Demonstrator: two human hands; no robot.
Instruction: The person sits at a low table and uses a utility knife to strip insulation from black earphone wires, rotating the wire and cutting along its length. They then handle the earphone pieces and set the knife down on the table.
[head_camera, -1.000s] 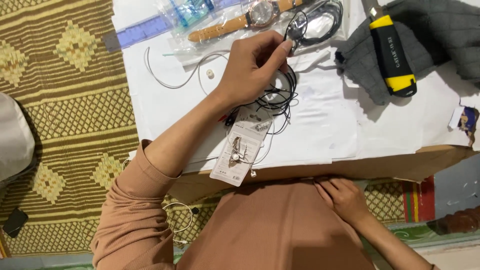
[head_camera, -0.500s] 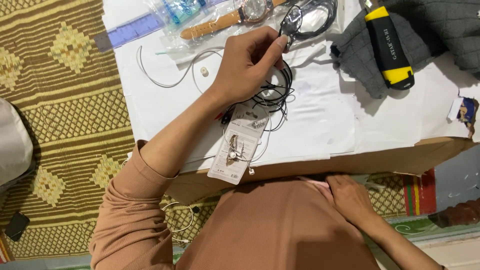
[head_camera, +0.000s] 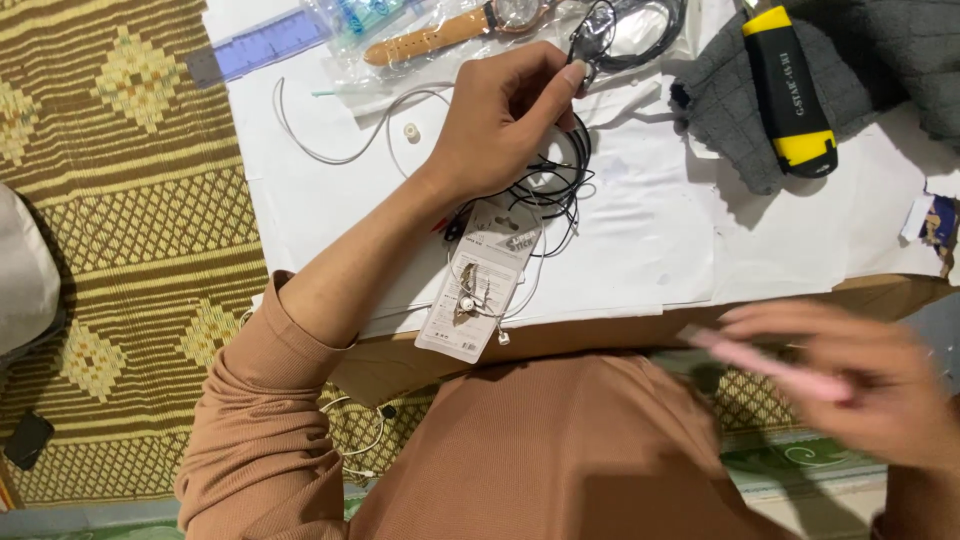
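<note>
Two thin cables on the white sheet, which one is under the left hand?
The black coiled cable: the left hand rests on its coil. The white cable lies loose left of that hand, untouched.

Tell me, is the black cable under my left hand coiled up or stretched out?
Coiled. The black cable lies in loose loops on the white paper, partly under the left hand.

White paper sheets (head_camera: 640, 230) cover the middle of the frame, over a brown cardboard edge (head_camera: 600, 335); a black cable coil (head_camera: 560, 180) lies on the white. The mat (head_camera: 120, 230) at left is olive and cream, woven in diamonds and lattice bands. Upper right, a dark grey ribbed knit cloth (head_camera: 890, 60) carries a black and yellow tool (head_camera: 790, 85). The watch strap (head_camera: 430, 40) at top is tan, the ruler (head_camera: 265, 45) translucent blue-violet. The sleeve (head_camera: 260, 420) is plain rust-brown, and the blurred stick (head_camera: 770, 365) at lower right is pale pink
</note>
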